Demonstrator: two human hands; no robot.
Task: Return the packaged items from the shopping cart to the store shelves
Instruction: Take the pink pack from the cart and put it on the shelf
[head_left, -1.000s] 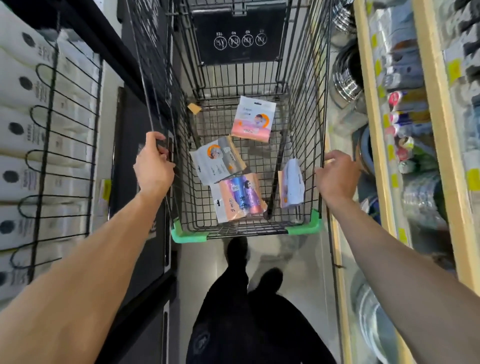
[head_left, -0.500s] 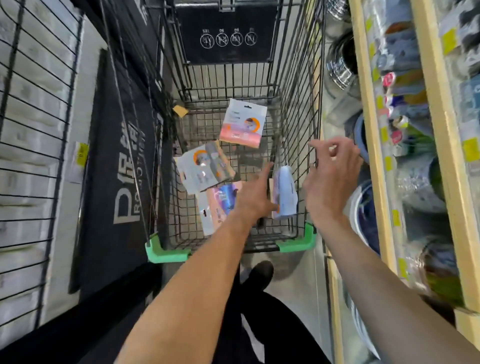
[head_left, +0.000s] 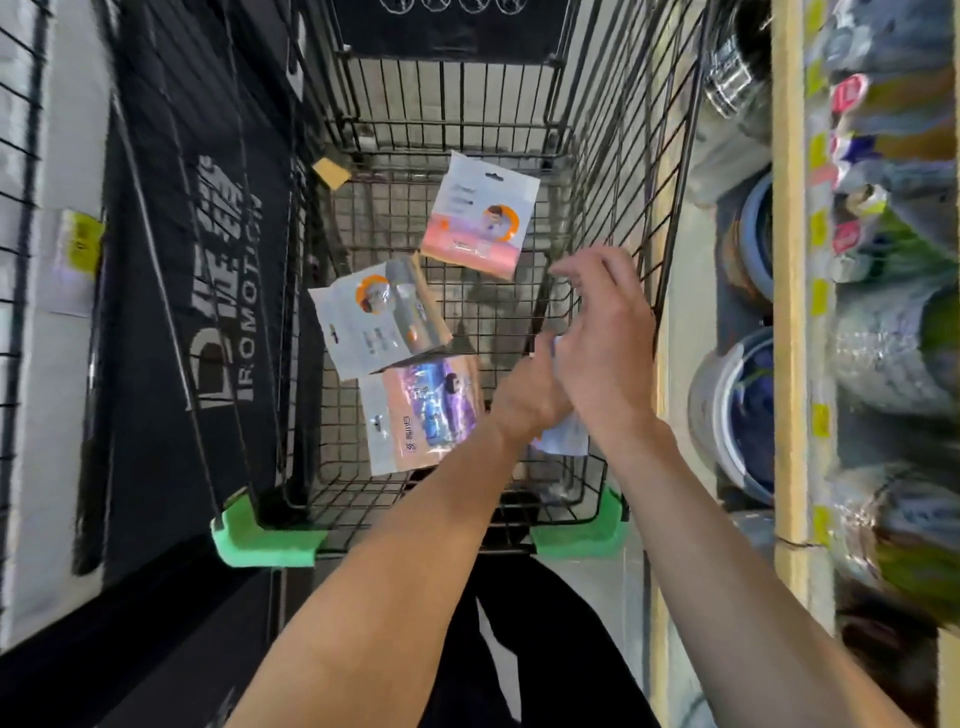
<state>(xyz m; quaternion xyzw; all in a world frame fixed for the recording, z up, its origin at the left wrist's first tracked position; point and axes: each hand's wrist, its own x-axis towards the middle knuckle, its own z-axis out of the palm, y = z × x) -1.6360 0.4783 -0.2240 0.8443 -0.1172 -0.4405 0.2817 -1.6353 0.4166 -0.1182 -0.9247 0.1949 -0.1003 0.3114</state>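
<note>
Cart (head_left: 613, 171) floor: pale packet (head_left: 563, 434) between both hands (head_left: 571, 374), grip unclear.

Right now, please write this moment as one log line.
left hand: on blue packet | right hand: open above | three packets left in cart

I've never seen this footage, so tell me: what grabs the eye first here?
Two bare arms reach into a black wire cart, the left hand and right hand meeting over a pale packet at its near right side. Three bright packets lie on the cart floor. Green corner bumpers mark the near edge.
</note>
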